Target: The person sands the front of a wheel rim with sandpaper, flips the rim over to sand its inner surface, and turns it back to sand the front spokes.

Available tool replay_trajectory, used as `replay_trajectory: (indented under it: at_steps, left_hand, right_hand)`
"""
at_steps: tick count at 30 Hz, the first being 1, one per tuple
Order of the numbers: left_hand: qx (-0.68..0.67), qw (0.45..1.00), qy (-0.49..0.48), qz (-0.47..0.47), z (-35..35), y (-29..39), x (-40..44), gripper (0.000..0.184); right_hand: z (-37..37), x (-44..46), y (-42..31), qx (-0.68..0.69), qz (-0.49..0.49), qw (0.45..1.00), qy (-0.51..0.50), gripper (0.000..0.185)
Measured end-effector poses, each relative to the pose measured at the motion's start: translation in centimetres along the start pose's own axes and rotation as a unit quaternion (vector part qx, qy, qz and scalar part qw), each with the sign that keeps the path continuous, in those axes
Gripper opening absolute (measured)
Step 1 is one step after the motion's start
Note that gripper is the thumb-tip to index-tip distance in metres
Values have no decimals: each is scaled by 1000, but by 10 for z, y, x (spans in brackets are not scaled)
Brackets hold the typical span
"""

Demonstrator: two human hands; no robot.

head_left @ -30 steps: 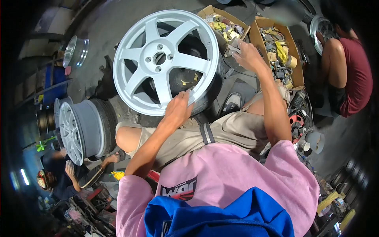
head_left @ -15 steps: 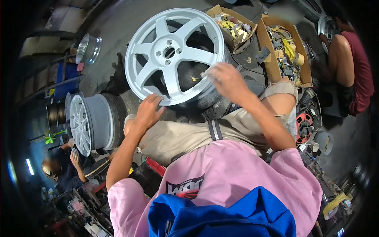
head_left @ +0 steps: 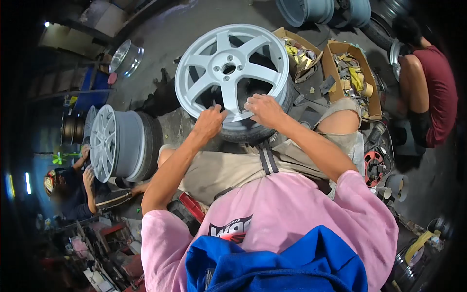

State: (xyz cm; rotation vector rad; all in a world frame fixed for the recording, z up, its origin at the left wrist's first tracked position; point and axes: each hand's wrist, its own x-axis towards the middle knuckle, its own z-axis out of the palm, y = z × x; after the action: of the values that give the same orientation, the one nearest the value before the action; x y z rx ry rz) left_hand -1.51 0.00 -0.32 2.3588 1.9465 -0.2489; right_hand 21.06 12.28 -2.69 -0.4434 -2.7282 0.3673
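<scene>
A white six-spoke wheel rim (head_left: 230, 89) lies tilted on a black tyre (head_left: 248, 134) in front of my knees. My left hand (head_left: 209, 121) is at the rim's near edge, left of the lowest spoke, its fingers curled; whatever they hold is too small to make out. Right of that spoke, my right hand (head_left: 264, 111) rests on the near lip with bent fingers pressed together. Its fingertips touch the rim, and anything under them is hidden.
Two cardboard boxes (head_left: 331, 71) of scraps stand at the right. Beyond them a person in a maroon shirt (head_left: 439, 92) sits by a wheel. At the left, another person (head_left: 73, 192) handles a white wheel (head_left: 103, 143). A red reel (head_left: 374, 169) lies near my right knee.
My right hand has moved from the scrap box to the rim's near edge, beside my left hand. My left hand has shifted along the rim, and the view has swung.
</scene>
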Motion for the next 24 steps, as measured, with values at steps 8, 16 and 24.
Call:
replay_trajectory:
  at_steps: [8, 16, 24]
  left_hand:
    - [-160, 982, 2, 100, -114, 20, -18, 27]
    - [-369, 914, 131, -101, -143, -51, 16, 28]
    - [-313, 888, 295, -162, -99, -115, 49, 41]
  right_hand:
    - [-110, 4, 8, 157, 8, 987, -21, 37]
    - [-139, 115, 79, 323, 25, 940, -106, 47]
    - [-88, 214, 126, 483, -26, 825, 292, 21]
